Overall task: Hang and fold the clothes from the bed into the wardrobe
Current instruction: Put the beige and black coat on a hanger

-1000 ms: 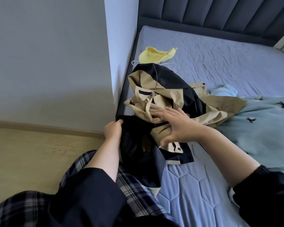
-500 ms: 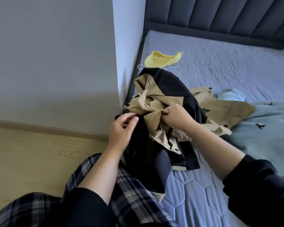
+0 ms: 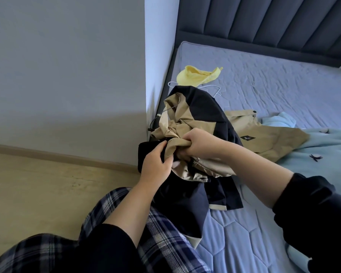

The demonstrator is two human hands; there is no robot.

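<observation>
Jacket (image 3: 205, 107) lies bunched on bed (image 3: 274, 89); right hand (image 3: 199, 143) grips tan folds; left hand (image 3: 156, 164) pinches navy cloth.

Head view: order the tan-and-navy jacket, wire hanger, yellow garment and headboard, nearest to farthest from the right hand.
1. tan-and-navy jacket: bunched in the grip of the right hand.
2. wire hanger: just beyond the jacket, near the wall.
3. yellow garment: over the hanger's far side.
4. headboard: at the bed's far end.

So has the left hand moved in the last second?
Yes: the left hand has shifted right, away from the wall corner, toward the right hand on the jacket.
</observation>
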